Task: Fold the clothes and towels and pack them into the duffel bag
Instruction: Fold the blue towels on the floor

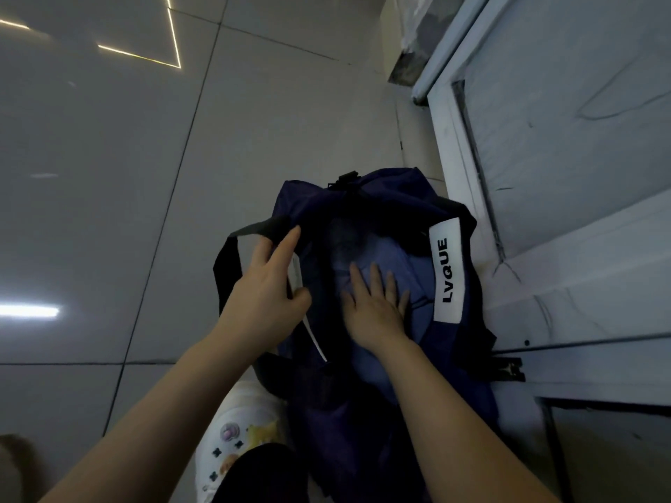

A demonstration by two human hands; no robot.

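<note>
Duffel bag [366, 197] — dark navy, standing on pale glossy floor tiles [109, 176], its right side close against a white framed door [562, 139]. Top opening spread wide. White label strip [448, 270] along the right edge of the opening, printed "LVQUE" in black. Black carry strap [232, 255] looped over the left side; black buckle [346, 177] at the far end.

Folded garment [385, 255] — light blue-purple cloth, lying inside the bag and filling the near and middle part of the opening. Further dark contents beyond it, too dim to make out.

Left hand [270, 285] — at the left rim of the opening, thumb and fingers curled round the bag's edge fabric beside a thin white trim, index finger stretched toward the strap. Grasping the bag's edge and holding it apart from the opposite side.

Right hand [374, 303] — inside the opening, palm down, fingers straight and slightly fanned, lying flat on the folded garment. Grasping nothing; pressing only.

White clog shoe [236, 426] with small decorative charms, on the floor just beside the bag's near left corner, partly hidden by a dark trouser leg [261, 473].

Bright strip-light reflections on the tiles at upper left.
</note>
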